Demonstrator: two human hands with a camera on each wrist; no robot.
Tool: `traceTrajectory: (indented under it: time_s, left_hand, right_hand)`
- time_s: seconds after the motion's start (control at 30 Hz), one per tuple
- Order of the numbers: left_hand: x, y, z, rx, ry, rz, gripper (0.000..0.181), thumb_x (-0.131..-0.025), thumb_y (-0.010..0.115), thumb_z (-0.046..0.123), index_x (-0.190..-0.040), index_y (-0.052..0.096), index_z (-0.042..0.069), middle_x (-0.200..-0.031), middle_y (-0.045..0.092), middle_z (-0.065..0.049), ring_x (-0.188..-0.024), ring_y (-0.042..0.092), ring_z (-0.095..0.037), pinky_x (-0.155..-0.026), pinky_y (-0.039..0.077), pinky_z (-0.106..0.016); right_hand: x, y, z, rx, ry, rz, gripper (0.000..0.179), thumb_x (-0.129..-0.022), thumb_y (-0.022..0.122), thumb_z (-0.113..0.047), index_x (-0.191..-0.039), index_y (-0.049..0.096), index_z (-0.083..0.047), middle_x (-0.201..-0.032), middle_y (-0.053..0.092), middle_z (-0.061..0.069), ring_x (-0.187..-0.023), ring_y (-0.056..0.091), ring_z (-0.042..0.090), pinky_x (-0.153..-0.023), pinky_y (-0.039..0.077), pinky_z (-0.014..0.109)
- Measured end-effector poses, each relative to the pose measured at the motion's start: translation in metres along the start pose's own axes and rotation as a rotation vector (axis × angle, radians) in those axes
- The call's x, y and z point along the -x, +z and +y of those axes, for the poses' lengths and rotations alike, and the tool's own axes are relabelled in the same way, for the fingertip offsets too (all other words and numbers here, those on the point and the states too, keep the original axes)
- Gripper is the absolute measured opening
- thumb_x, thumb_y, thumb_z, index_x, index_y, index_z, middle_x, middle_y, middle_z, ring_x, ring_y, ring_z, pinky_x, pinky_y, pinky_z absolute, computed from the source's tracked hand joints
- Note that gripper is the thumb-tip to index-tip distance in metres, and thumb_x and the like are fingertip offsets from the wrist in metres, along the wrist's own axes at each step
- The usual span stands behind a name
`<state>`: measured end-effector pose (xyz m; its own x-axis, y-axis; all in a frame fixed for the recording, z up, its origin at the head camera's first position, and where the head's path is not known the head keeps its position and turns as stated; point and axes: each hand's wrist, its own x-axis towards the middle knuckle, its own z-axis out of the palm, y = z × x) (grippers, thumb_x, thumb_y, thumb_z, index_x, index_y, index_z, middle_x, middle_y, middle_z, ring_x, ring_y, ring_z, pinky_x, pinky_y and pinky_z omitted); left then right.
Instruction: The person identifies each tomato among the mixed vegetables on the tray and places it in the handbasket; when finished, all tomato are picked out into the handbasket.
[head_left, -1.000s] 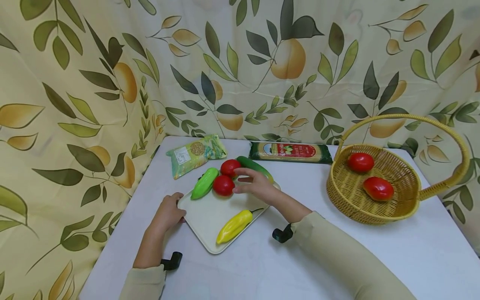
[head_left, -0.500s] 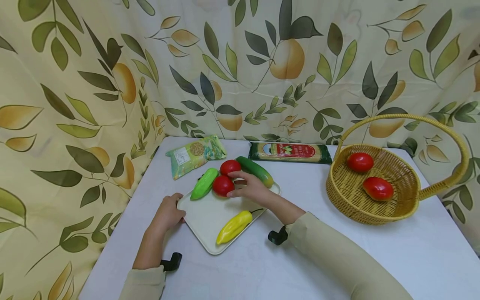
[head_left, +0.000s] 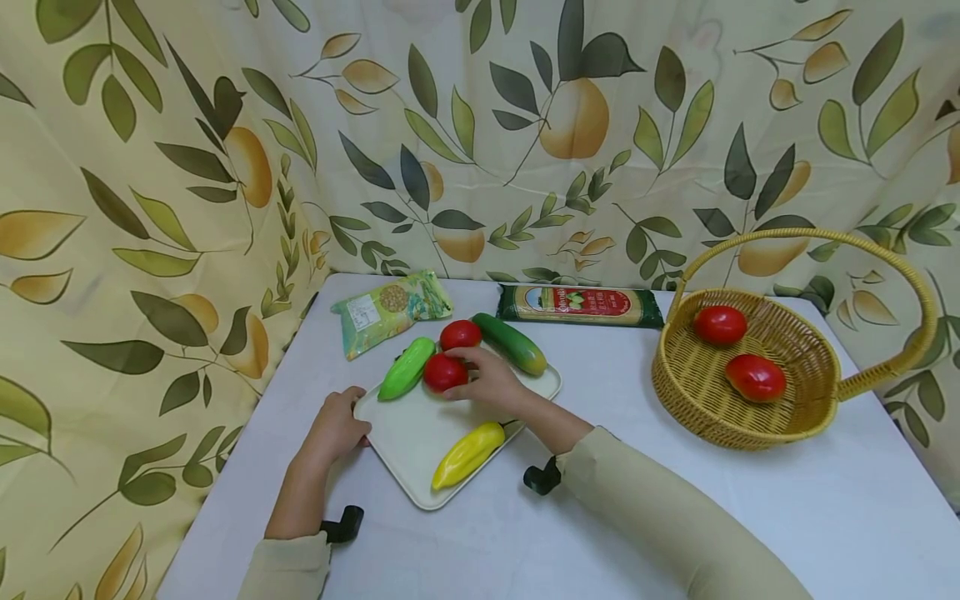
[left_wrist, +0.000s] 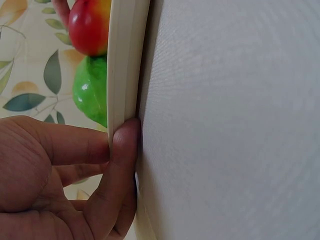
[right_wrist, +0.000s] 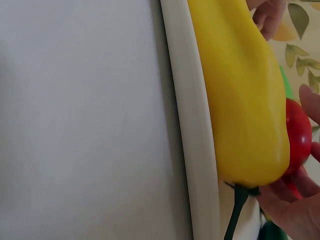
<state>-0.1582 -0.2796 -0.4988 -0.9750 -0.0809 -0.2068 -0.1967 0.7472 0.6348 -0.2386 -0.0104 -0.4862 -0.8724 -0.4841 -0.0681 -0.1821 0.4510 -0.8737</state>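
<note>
My left hand pinches the left rim of a cream tray, thumb and fingers on either side of the edge in the left wrist view. On the tray, my right hand curls its fingers and thumb around a round red fruit, which shows a yellow patch in the left wrist view. Behind it sits another red fruit. A light green pepper-like vegetable lies left of the held fruit, a dark green cucumber-like one to the right. A yellow pepper rests along the near right rim.
A wicker basket with a tall handle stands at the right, holding two red fruits. Along the back lie a green-yellow packet and a long pack with a red label. A patterned curtain hangs behind the white-covered table.
My right hand has moved left and closed around the nearer red fruit, which has shifted slightly left with the green vegetable beside it. My left hand stays on the tray rim.
</note>
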Motion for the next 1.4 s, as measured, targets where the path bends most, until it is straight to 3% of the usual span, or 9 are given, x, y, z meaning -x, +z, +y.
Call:
traceTrajectory:
  time_s: [0.6,0.93,1.4]
  left_hand:
    - [0.001,0.001,0.0,0.0,-0.012,0.003,0.057,-0.08,0.062,-0.004,-0.135,0.051,-0.011,-0.111,0.054,-0.027,-0.087,0.058,-0.031,-0.071,0.05,-0.037]
    - [0.0,-0.001,0.0,-0.02,0.004,0.002,0.057,-0.078,0.063,-0.004,-0.134,0.052,-0.011,-0.111,0.055,-0.028,-0.094,0.057,-0.034,-0.076,0.049,-0.04]
    - [0.0,-0.001,-0.001,-0.018,0.012,0.004,0.057,-0.078,0.064,-0.004,-0.133,0.053,-0.011,-0.11,0.055,-0.027,-0.093,0.057,-0.033,-0.073,0.049,-0.037]
  right_hand:
    - [0.002,0.011,-0.009,0.059,0.04,0.045,0.066,-0.081,0.083,-0.01,-0.141,0.056,-0.015,-0.141,0.054,0.009,-0.123,0.053,0.03,-0.101,0.047,0.043]
    - [0.008,0.002,-0.012,-0.136,0.132,0.006,0.063,-0.082,0.084,-0.016,-0.14,0.058,-0.022,-0.141,0.054,0.008,-0.121,0.057,0.032,-0.097,0.05,0.043]
    - [0.01,-0.017,-0.011,-0.413,0.13,-0.062,0.061,-0.085,0.08,-0.014,-0.141,0.057,-0.019,-0.139,0.054,0.007,-0.12,0.056,0.032,-0.091,0.054,0.04]
